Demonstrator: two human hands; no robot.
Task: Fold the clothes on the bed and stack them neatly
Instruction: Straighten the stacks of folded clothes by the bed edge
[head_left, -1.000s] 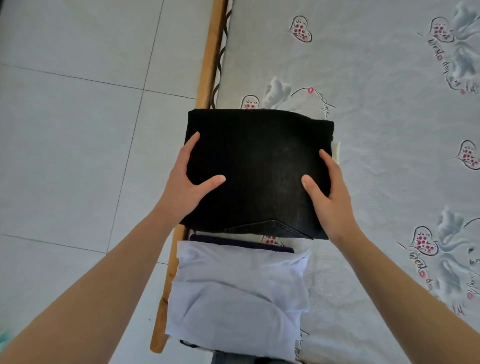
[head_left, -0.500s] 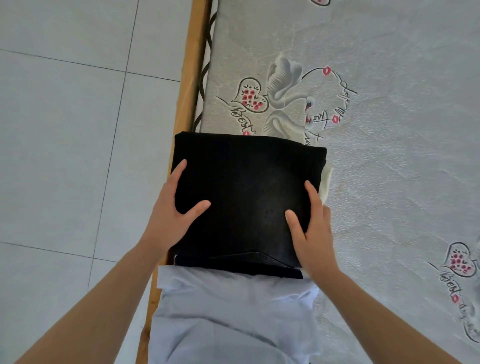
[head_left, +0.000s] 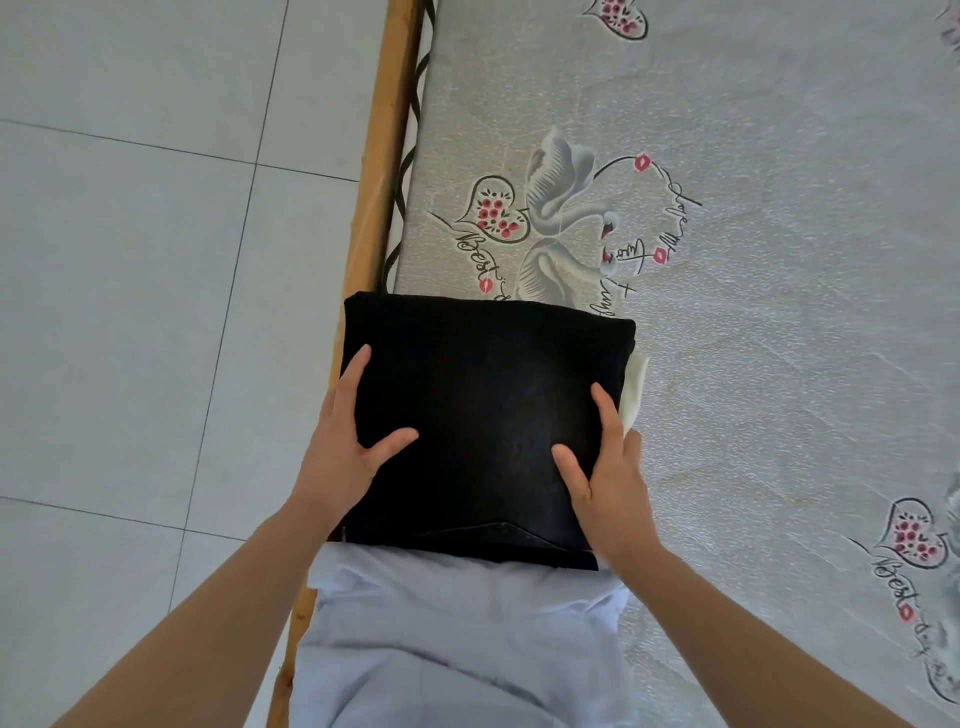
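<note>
A folded black garment (head_left: 483, 415) lies at the bed's left edge, on top of a white cloth (head_left: 636, 384) that peeks out at its right side. My left hand (head_left: 348, 447) holds its left side, thumb and forefinger on top, the other fingers hidden past the edge. My right hand (head_left: 602, 467) holds the right side the same way, its outer fingers down beside the white cloth. A folded pale lavender shirt (head_left: 467, 644) lies nearer to me, its far edge under the black garment.
The grey mattress (head_left: 779, 312) printed with swans and hearts stretches to the right and far side. A wooden bed rail (head_left: 384, 156) runs along the left, with tiled floor (head_left: 130, 312) beyond it.
Both hands brought the black garment nearer, so its near edge now overlaps the lavender shirt. The grip on its sides has stayed the same.
</note>
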